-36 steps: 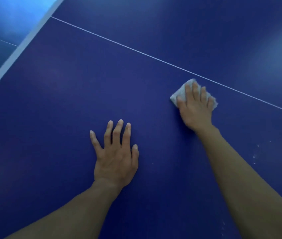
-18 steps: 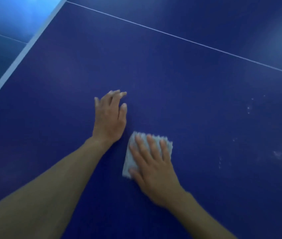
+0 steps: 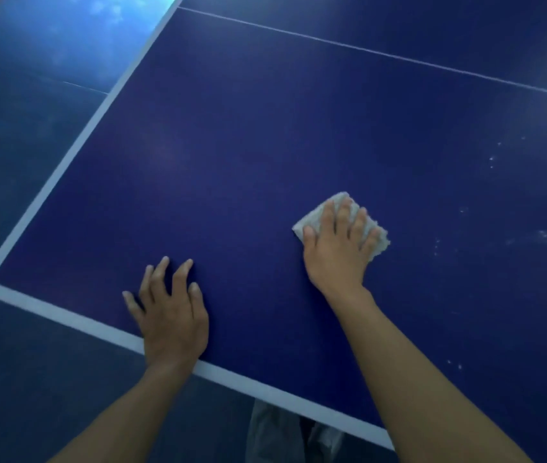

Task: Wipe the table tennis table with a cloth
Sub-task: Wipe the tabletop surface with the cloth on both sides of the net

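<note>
One wide-angle camera, worn on the head, looked forward and down from above and behind both hands, near enough that the forearms filled the lower frame. The left hand [image 3: 173, 315] sat low and left of centre, the right hand [image 3: 338, 252] higher and to its right. The table [image 3: 265, 145] stretched away beyond the fingertips, its white-edged corner left of the left hand.

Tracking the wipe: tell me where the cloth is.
Head view, right of centre: the cloth lies on the table under the right hand.
</note>
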